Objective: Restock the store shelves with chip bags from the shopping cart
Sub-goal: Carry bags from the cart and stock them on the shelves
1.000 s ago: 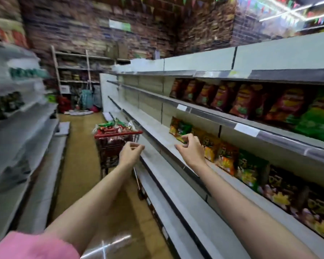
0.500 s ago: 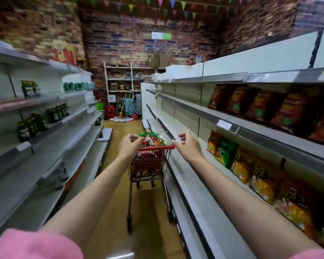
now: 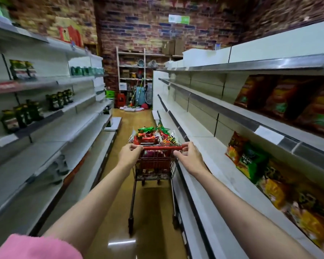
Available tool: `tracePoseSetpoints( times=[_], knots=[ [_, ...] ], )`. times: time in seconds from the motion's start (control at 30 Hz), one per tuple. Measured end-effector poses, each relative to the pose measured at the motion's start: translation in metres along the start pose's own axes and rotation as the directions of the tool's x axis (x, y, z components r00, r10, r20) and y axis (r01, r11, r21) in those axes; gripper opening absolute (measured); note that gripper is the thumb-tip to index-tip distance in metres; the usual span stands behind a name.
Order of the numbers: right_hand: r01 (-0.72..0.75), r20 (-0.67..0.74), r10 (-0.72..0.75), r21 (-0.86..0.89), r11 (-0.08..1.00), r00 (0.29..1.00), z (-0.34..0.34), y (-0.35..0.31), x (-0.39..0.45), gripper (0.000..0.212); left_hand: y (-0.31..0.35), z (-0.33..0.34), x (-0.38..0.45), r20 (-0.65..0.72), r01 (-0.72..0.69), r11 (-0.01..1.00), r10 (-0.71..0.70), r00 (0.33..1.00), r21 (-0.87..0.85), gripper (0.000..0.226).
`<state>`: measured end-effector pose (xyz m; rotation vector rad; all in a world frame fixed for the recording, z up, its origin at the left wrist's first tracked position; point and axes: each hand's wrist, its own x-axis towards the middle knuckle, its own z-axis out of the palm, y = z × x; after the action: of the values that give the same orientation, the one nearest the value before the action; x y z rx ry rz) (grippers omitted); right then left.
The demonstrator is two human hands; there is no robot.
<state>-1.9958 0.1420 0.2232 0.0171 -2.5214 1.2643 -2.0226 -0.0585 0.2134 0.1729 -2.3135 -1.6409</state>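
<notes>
Both hands are on the red handle bar [image 3: 163, 147] of the shopping cart [image 3: 154, 165], which stands in the aisle just beside the right-hand shelves [image 3: 204, 150]. The left hand [image 3: 129, 156] has its fingers curled over the bar's left end, and the right hand [image 3: 190, 157] is wrapped the same way over the right end, thumb reaching in toward the middle; neither holds a bag. Gripping the two ends rather than the centre gives the person steering control, which seems the point here: the cart looks about to be pushed or pulled along the aisle to reach a bare stretch of shelf. The chip bags [image 3: 155, 136] still to be shelved are heaped in the cart's basket, red, green and orange packs rising above its rim. Other bags already stand in a row on the lower right shelf [image 3: 251, 161], faces out toward the aisle, with more on the shelf above [image 3: 288, 101], though blur hides their print. Beyond those rows the right-hand shelving runs empty toward the brick back wall [image 3: 148, 30], so plenty of restocking appears to remain. Keeping the cart close against that side would put the bags within easy reach of the empty space.
</notes>
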Motion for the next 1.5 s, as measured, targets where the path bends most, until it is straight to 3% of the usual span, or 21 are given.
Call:
tracePoseSetpoints(
  times=[0.2,0.47,0.97,1.33,1.5],
  knots=[
    [-0.003,-0.005,0.003,-0.037,0.999,1.000,0.040,-0.005,0.101,0.041,-0.014,0.016,0.110,0.013,0.015,0.997,-0.014,1.000,-0.071,0.021],
    [0.010,0.025,-0.008,-0.074,0.997,1.000,0.114,-0.012,0.224,0.035,-0.035,0.006,0.255,-0.020,-0.012,0.995,0.010,1.000,-0.096,0.012],
    [-0.078,0.144,0.089,-0.078,0.994,0.986,0.220,0.065,0.375,0.032,-0.138,0.063,0.406,-0.008,0.183,0.983,-0.183,0.983,-0.013,0.010],
    [-0.017,0.212,0.025,-0.036,0.999,0.977,0.246,0.102,0.556,0.032,-0.135,0.133,0.566,-0.078,0.180,0.984,-0.180,0.981,-0.013,0.013],
    [-0.007,0.262,0.008,-0.006,1.000,0.965,0.260,0.123,0.613,0.032,-0.141,0.164,0.601,-0.053,0.189,0.982,-0.188,0.981,0.014,0.011]
  ],
)
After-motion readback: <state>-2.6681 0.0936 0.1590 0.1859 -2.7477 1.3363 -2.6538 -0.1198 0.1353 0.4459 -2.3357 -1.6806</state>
